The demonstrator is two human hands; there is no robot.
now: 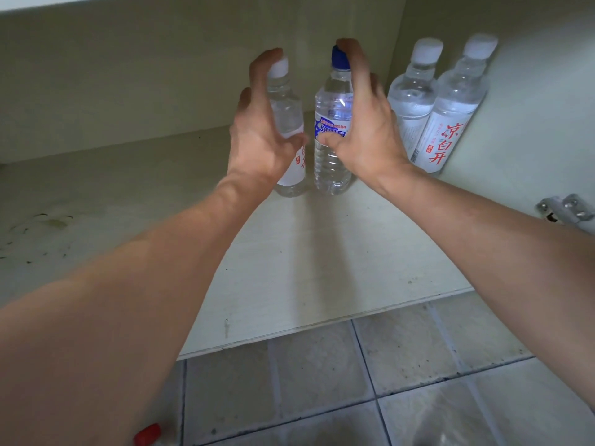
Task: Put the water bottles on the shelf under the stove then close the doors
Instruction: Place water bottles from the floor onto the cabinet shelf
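Inside the open cabinet, a white-capped water bottle (286, 114) and a blue-capped water bottle (333, 162) stand upright side by side on the pale shelf (289, 252). My left hand (257, 140) wraps the white-capped bottle from the left, index finger on its cap and thumb on its label. My right hand (370, 133) holds the blue-capped bottle from the right, one finger on the cap and the thumb on the label. Two more white-capped bottles (410, 101) (450, 123) stand against the right wall of the cabinet.
A metal door hinge (563, 209) is fixed to the right cabinet wall. Dark stains (48, 226) mark the shelf's left part. Grey floor tiles (418, 365) lie in front of the shelf edge. A red cap (147, 434) shows at the bottom, under my left forearm.
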